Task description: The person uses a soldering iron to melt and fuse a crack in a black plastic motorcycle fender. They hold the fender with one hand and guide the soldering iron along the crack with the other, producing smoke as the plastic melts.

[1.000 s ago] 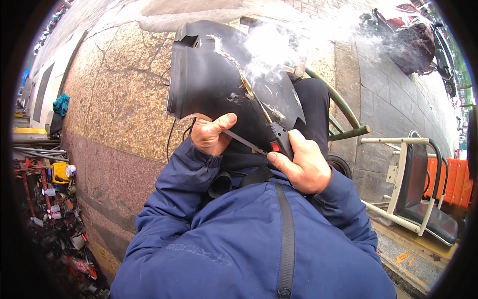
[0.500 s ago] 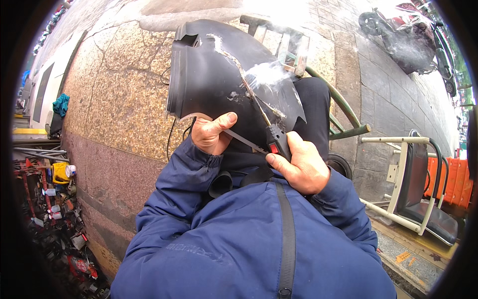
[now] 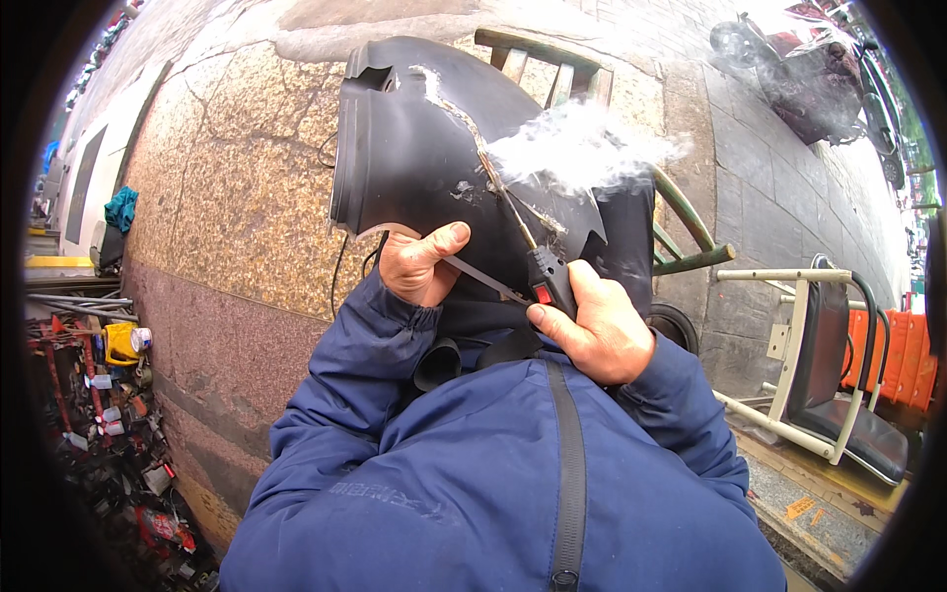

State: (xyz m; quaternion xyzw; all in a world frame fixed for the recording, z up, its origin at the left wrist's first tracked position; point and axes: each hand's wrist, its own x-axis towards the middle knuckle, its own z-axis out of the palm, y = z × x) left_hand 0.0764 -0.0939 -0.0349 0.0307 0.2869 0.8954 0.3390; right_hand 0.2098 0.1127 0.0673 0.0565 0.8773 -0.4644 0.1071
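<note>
A large curved black plastic shell (image 3: 414,148) rests across my lap, with a rough brownish seam (image 3: 459,113) running down its face. My left hand (image 3: 422,264) is closed on its near edge, thumb on top. In my right hand (image 3: 597,326) is a soldering iron (image 3: 548,279) with a black handle and a red switch. Its thin metal shaft lies along the seam. White smoke (image 3: 582,153) spreads over the shell's right side, where the edge is jagged. A thin pale strip (image 3: 483,278) runs between my hands; I cannot tell if it is part of the shell.
Beyond the shell stands a green wooden stool or chair (image 3: 681,212). To the right are a metal-framed chair with a black seat (image 3: 824,365) and orange barriers (image 3: 893,360). Many small parts and tools (image 3: 109,414) lie at the lower left. A scooter (image 3: 789,79) stands far right.
The smoke has grown thicker and drifted right. My hands, the soldering iron and the shell have hardly moved.
</note>
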